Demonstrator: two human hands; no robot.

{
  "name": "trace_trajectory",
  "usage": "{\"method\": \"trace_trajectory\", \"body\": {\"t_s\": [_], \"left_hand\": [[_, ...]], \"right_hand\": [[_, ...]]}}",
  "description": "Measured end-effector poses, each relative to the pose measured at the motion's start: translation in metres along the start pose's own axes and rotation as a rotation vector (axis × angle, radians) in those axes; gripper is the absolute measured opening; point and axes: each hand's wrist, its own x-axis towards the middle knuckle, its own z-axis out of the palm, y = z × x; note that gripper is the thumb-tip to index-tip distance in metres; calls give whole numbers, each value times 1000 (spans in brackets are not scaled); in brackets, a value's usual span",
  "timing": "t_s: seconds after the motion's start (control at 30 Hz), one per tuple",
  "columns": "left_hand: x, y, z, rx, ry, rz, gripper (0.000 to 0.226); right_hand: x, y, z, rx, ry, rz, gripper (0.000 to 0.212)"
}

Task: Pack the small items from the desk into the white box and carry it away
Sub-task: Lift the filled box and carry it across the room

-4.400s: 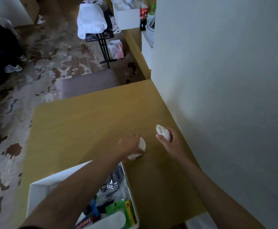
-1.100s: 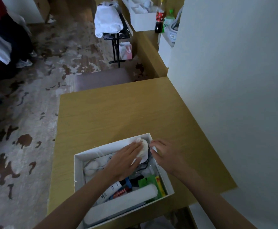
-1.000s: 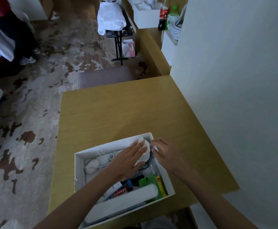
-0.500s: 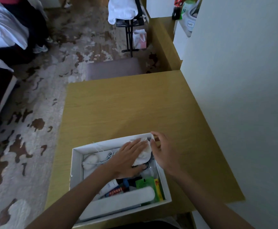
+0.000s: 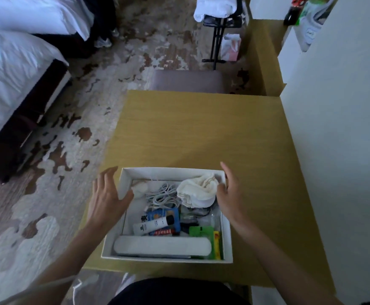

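Note:
The white box (image 5: 172, 171) sits at the near edge of the wooden desk (image 5: 201, 133). Inside lie a white cloth bundle (image 5: 198, 190), a coiled grey cable (image 5: 162, 194), a white tube with a black cap (image 5: 155, 224), a long white case (image 5: 162, 246) and green packets (image 5: 202, 233). My left hand (image 5: 108, 195) hovers with spread fingers at the box's left wall, thumb over the rim. My right hand (image 5: 229, 191) is at the right wall, fingers straight, thumb near the cloth. Neither hand holds anything.
A white wall (image 5: 338, 128) borders the desk on the right. A grey stool (image 5: 188, 81) stands beyond the far edge. A bed (image 5: 10, 69) is at the left, patterned carpet (image 5: 69, 150) between. A black stand with white cloth (image 5: 220, 9) is further back.
Both hands have left the cloth bundles inside the box and moved outward to its left and right walls. The view has shifted, so the box sits squarer before me.

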Motion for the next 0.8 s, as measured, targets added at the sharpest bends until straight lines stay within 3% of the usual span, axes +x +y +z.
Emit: {"method": "trace_trajectory", "body": {"t_s": [0.13,0.23,0.37,0.47,0.63,0.8], "left_hand": [[-4,-34,6,-85,-257,-212,78],[-2,-43,10,-103,-464,-234,58],[1,-42,6,-87,-644,-245,61],[0,-35,0,-124,-679,-157,59],[-2,-37,-12,-240,-651,-99,52],[-1,-44,-19,-338,-658,-92,53]], "right_hand": [[-5,2,3,1,-6,73,59],[-14,-7,1,8,20,147,58],[-34,-21,-3,-41,52,222,49],[-53,-20,-1,-278,-37,293,21],[-67,-24,10,-524,68,324,30],[-71,-37,14,-564,92,258,8]]}}
